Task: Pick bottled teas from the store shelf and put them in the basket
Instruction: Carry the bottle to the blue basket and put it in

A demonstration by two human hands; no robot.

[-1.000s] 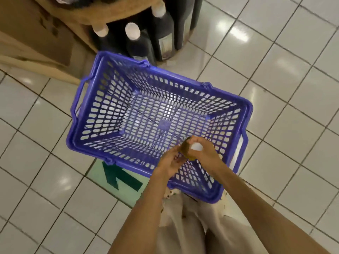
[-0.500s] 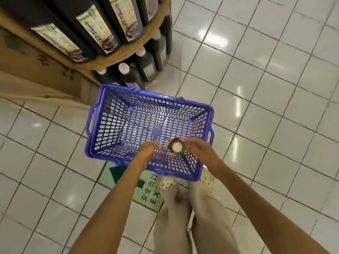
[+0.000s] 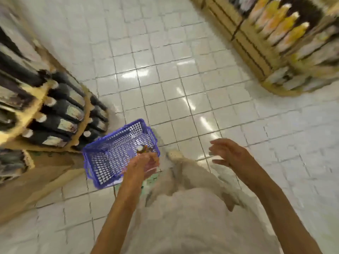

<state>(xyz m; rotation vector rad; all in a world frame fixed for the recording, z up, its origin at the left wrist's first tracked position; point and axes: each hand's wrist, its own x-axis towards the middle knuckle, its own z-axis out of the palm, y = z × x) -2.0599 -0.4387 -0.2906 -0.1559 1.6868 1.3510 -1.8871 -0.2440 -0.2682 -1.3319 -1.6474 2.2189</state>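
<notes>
A purple plastic basket (image 3: 102, 162) stands on the tiled floor in front of my feet. One brown tea bottle with a white cap (image 3: 140, 148) stands upright inside it, near its right wall. My left hand (image 3: 143, 165) hovers over the basket's near right corner, just short of the bottle, fingers relaxed and holding nothing as far as the blur shows. My right hand (image 3: 229, 153) is raised to the right of the basket, away from it, fingers spread and empty.
A round wooden shelf (image 3: 36, 99) with dark white-capped bottles (image 3: 62, 123) stands left of the basket. A brown cardboard box (image 3: 36, 176) lies below it. Across the aisle, top right, a wooden shelf (image 3: 256, 52) holds yellow bottles (image 3: 282, 26). White floor tiles (image 3: 165, 79) lie between.
The view has risen and swung right, with heavy blur. Both hands have left the bottle, which stays in the basket. My right hand has moved away to the right.
</notes>
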